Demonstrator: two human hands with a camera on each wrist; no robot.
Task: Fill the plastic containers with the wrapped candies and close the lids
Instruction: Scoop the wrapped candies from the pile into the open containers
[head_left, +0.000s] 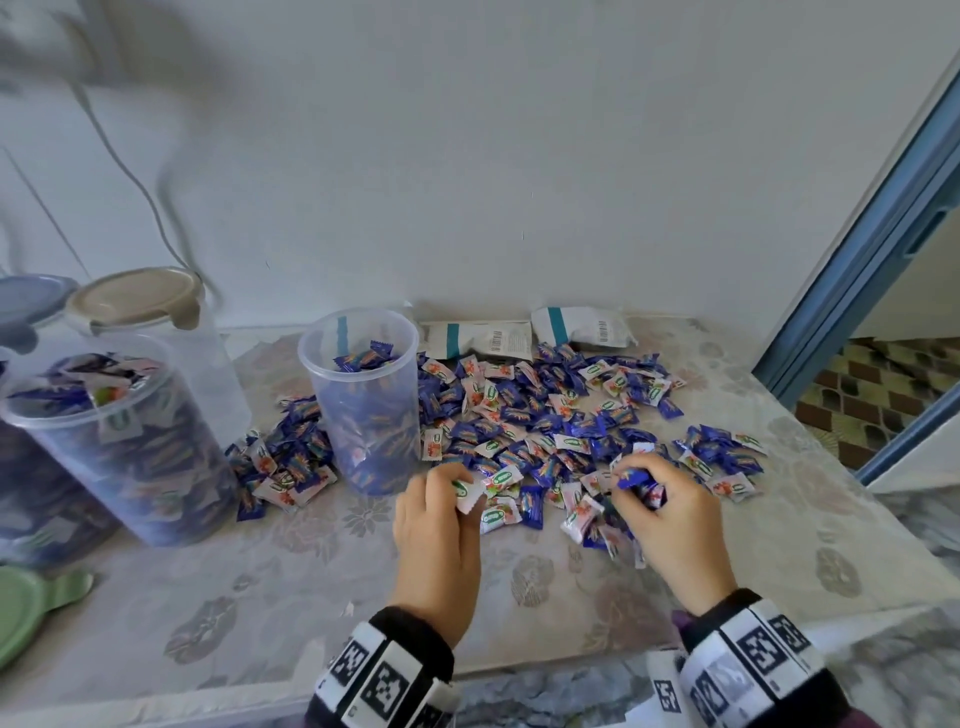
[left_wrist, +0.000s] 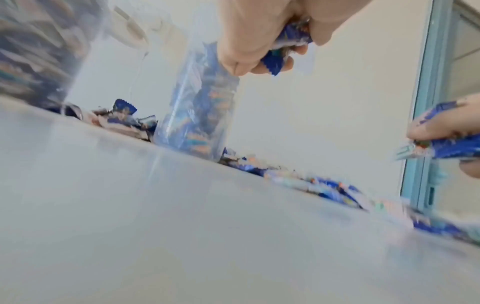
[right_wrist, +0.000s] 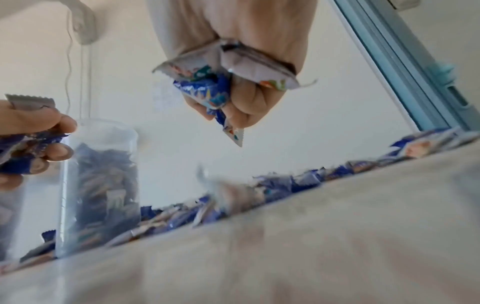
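Open container stands upright btwn candy piles; left hand & right hand each clutch candies.

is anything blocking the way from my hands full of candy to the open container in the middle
Nothing visible does. The left hand and right hand each grip candies just in front of the open container, whose mouth has no lid.
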